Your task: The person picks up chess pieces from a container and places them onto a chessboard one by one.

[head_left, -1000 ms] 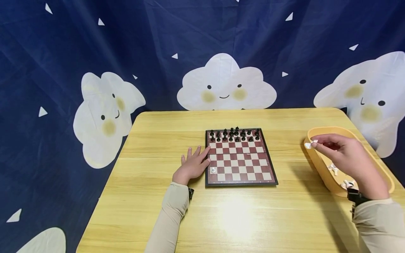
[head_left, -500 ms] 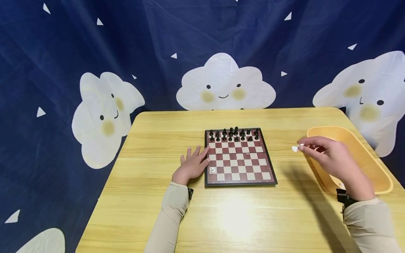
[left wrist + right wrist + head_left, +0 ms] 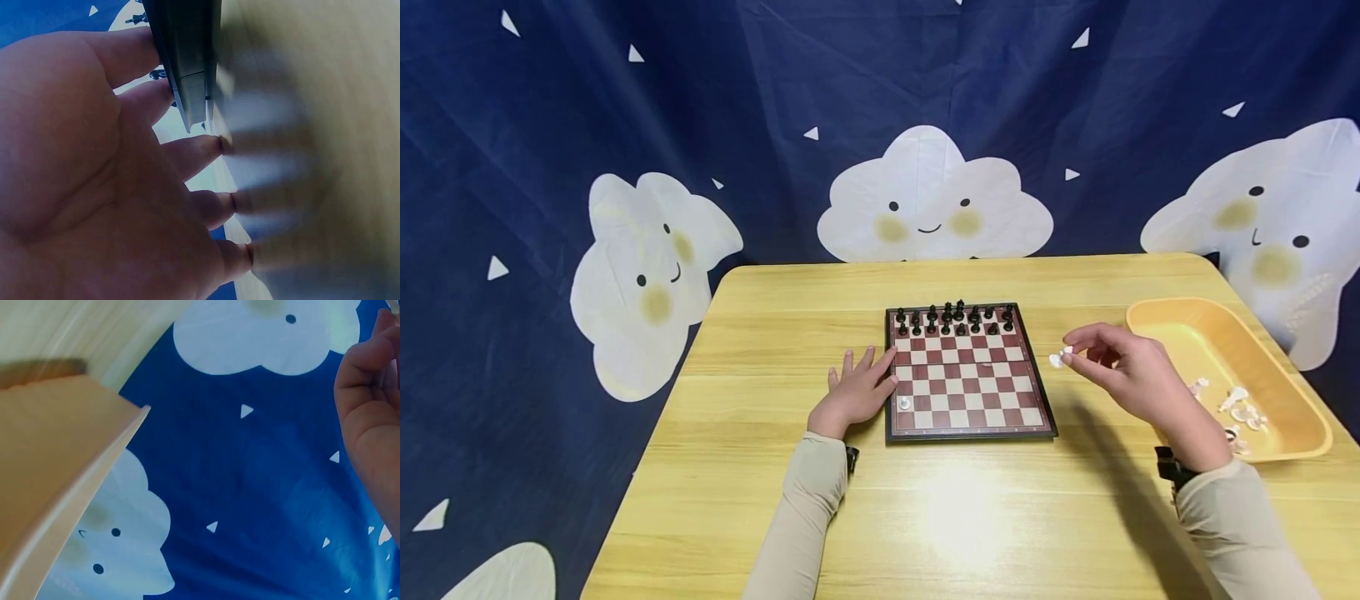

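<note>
A folding chessboard (image 3: 970, 396) lies on the table, with two rows of black chess pieces (image 3: 961, 328) along its far side. One small white chess piece (image 3: 905, 403) stands near its left front corner. My left hand (image 3: 850, 398) has its fingers spread, with thumb and index finger at the board's left edge. The left wrist view shows the palm (image 3: 94, 156) beside the dark board edge (image 3: 184, 62). Right of the board, my right hand (image 3: 1131, 375) pinches a white chess piece (image 3: 1056, 360) above the table; its kind is too small to tell.
A yellow-orange bin (image 3: 1180, 329) stands on the right of the wooden table (image 3: 760, 333), holding several white chess pieces (image 3: 1247, 412). Its wall (image 3: 56, 437) is close by in the right wrist view. A dark blue cloud-patterned curtain (image 3: 775, 167) hangs behind the table.
My right hand has moved left from over the bin toward the board, carrying the white chess piece. More pieces in the bin show now. My left hand has stayed at the board's edge.
</note>
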Motion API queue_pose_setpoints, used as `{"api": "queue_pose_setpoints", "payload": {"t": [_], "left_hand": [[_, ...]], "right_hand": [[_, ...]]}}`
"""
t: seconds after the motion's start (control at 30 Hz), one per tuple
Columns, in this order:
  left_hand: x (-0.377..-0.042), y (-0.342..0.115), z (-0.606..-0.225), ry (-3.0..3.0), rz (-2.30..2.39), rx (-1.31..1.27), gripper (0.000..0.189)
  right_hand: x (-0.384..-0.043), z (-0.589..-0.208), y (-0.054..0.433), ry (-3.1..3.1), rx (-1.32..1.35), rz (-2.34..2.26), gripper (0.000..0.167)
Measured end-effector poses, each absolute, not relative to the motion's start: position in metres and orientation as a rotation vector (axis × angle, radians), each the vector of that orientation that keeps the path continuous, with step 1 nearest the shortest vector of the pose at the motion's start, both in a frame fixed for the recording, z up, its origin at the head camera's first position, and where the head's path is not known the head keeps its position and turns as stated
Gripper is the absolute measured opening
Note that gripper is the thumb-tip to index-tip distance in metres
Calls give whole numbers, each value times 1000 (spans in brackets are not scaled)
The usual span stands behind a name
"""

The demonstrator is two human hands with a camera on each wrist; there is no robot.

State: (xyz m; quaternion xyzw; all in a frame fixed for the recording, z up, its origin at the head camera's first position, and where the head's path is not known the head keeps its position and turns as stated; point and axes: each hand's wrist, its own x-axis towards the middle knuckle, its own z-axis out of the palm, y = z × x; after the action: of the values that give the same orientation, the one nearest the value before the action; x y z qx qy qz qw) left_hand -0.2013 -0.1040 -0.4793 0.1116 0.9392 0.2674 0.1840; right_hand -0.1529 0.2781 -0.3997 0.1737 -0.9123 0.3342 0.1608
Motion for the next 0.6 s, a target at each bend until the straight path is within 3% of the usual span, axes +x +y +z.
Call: {"api": "queue_pose_setpoints", "payload": {"t": [0.6], "left_hand": [[-202, -105, -481, 2637, 768, 312, 59]], "right_hand": [[-159, -404, 250, -2547, 664, 887, 21]]}}
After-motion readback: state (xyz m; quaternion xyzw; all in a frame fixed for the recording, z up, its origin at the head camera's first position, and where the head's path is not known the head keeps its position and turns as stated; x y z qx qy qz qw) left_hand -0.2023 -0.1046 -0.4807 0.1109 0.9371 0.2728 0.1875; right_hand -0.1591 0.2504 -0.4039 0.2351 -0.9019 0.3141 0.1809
